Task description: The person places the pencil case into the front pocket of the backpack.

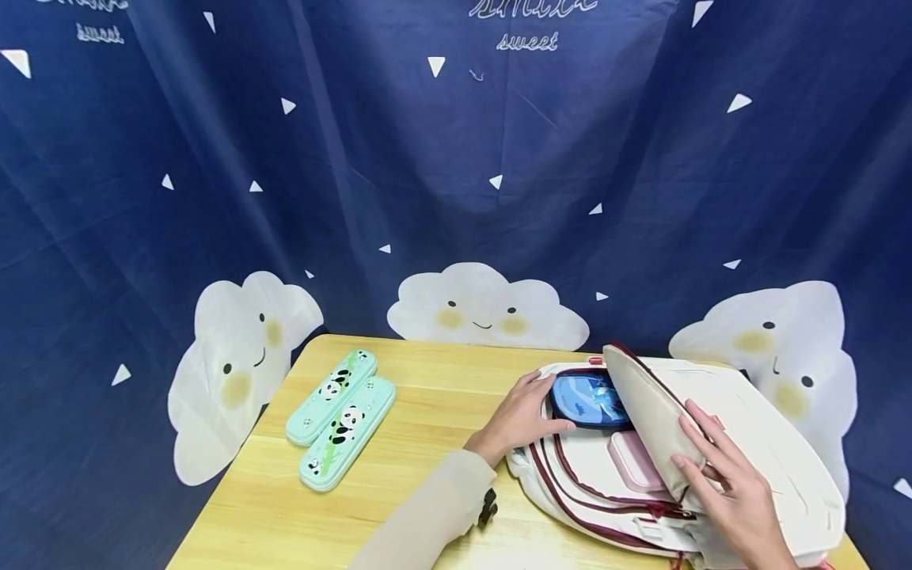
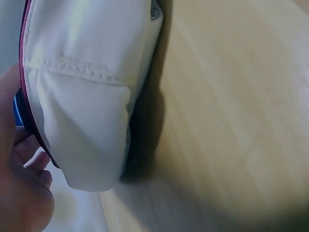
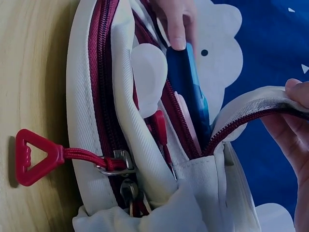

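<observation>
Holding the flap of a white backpack up with curled right hand, a person's left hand grips a blue case half inside the opening, on the worktop.

My backpack is matt cream twill cloth with woven maroon zipper tape, metal sliders and a glossy red plastic pull. The blue case looks smooth and shiny. The table is smooth pale wood, the two panda cases satiny mint.
</observation>
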`<act>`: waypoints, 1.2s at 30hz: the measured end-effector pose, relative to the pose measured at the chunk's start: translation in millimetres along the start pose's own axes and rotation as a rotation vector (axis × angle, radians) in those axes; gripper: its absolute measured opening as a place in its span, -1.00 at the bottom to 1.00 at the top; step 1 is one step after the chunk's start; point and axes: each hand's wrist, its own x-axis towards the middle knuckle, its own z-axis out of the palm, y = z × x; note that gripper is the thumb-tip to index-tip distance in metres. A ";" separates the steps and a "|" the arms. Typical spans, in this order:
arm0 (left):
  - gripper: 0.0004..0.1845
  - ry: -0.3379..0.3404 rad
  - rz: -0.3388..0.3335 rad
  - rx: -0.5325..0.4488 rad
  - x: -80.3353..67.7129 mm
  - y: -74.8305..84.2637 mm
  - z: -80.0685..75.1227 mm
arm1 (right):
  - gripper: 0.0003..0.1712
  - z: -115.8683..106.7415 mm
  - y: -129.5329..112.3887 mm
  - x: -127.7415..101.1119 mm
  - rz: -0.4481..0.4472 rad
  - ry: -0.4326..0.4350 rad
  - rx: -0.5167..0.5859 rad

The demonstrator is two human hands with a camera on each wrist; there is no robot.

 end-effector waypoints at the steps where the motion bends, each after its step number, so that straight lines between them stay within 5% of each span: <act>1: 0.10 -0.003 0.005 0.021 1.0 1.3 -0.2 | -0.27 0.8 -0.4 0.5 -0.021 0.006 0.003; 8: 0.10 -0.014 0.049 0.127 6.3 7.9 0.2 | -0.36 4.8 -1.8 2.5 -0.098 0.028 -0.021; 15: 0.11 -0.009 0.096 0.149 11.7 11.8 7.1 | -0.17 2.3 -1.8 5.2 -0.030 -0.021 -0.038; 21: 0.09 -0.023 0.070 0.116 14.6 16.9 11.7 | -0.15 1.4 -0.1 4.0 0.016 -0.046 -0.045; 29: 0.09 -0.020 0.009 0.190 17.1 24.1 22.0 | -0.27 6.8 -4.6 4.4 -0.093 0.010 -0.032; 36: 0.06 0.003 -0.017 0.252 18.5 32.7 23.8 | -0.30 7.6 -15.9 8.6 -0.095 0.014 -0.031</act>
